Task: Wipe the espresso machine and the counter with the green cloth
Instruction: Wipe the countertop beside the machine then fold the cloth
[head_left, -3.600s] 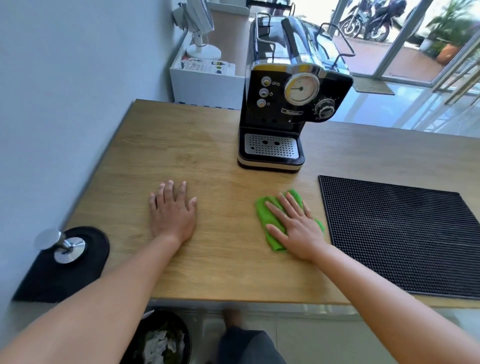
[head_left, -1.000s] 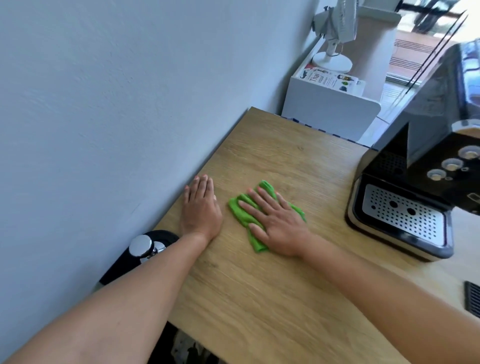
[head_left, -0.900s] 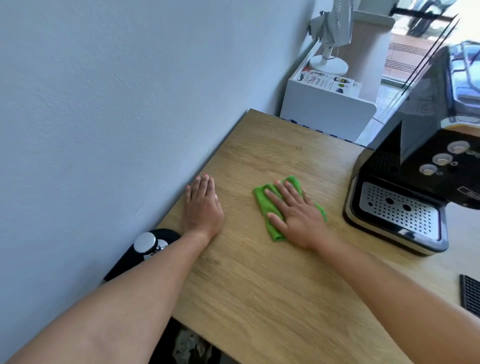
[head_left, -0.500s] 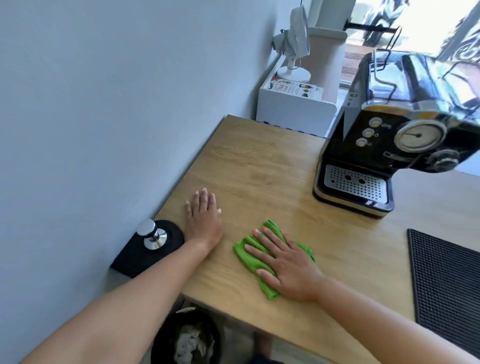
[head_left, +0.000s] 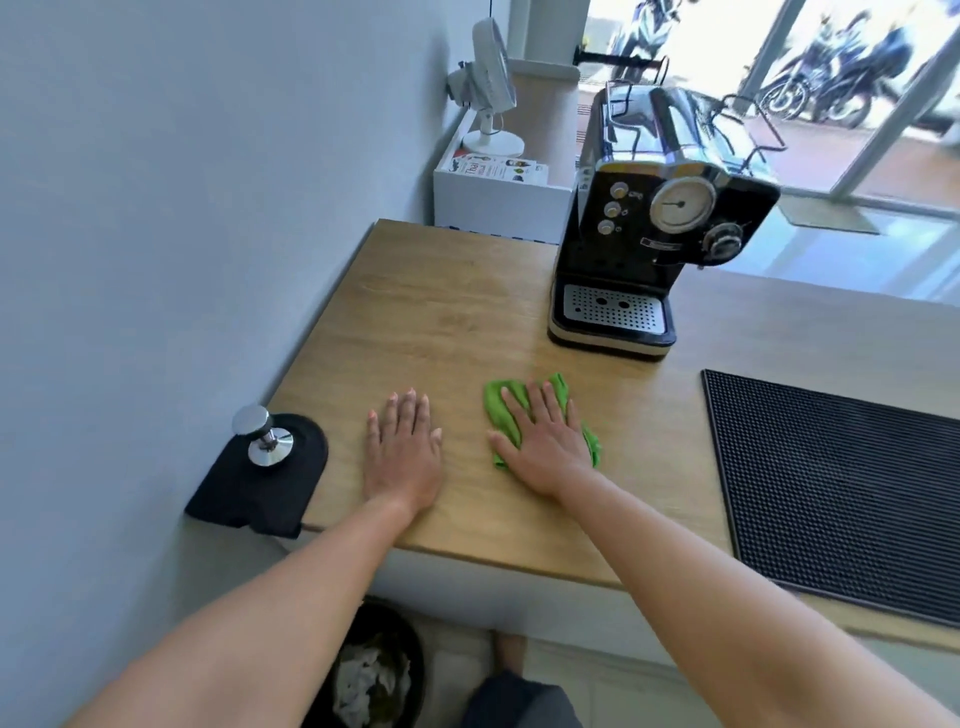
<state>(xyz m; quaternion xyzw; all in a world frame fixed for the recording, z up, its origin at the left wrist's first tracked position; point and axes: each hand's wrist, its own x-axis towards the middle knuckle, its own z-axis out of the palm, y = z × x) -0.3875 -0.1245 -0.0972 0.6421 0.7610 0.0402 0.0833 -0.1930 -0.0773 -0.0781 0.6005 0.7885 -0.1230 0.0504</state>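
Right hand: your right hand (head_left: 545, 441) lies flat on the green cloth (head_left: 501, 410), its fingers (head_left: 535, 405) straight and slightly spread. It presses the cloth down and nothing curls round it.
Left hand: your left hand (head_left: 402, 452) is flat on bare wood with fingers (head_left: 410, 415) straight and close together, holding nothing. It sits just beside the cloth, to its left.
Cloth: it is bunched on the counter (head_left: 441, 312) under your right palm. Green shows past the fingertips and at both sides of the hand.
Cloth axis: it probably runs along your fingers, from tips towards wrist, but too much is covered to be sure.
Relation that matters: the espresso machine (head_left: 644, 244) stands ahead of your right fingertips and a little to their right, apart from the cloth, with its drip tray facing you. Your right hand is the nearer one and already has the cloth.
Beside the fingers: the black ribbed mat (head_left: 841, 478) lies well to the right of your right hand. The tamper (head_left: 262, 439) stands left of your left hand.
Hidden: most of the cloth, the machine's back and far side, and the mat's right edge, which is cut off. You cannot tell whether the wood is damp or soiled.
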